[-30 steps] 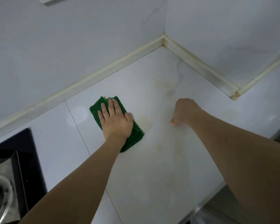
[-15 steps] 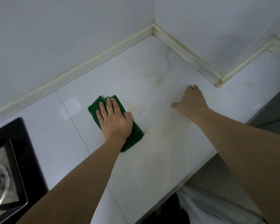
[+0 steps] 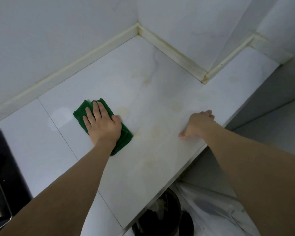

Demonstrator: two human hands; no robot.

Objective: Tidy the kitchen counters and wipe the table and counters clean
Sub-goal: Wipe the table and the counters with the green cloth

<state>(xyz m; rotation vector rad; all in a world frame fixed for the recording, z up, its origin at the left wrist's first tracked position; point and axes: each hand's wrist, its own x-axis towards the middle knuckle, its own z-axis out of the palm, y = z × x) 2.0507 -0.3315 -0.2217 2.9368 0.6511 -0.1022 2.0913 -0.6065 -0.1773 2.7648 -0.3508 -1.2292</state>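
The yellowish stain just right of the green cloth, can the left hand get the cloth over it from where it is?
Probably yes. The left hand presses flat on the green cloth, and the yellowish stain lies just beside it on bare counter. The right hand rests farther right, out of the way.

cloth [image 3: 80, 114]: green, folded, flat on the bench, partly covered by the left hand [image 3: 102, 124]
bench [image 3: 160, 167]: pale marble-look tiles with thin dark joints, faint yellowish stains right of the cloth, yellowed trim along the wall
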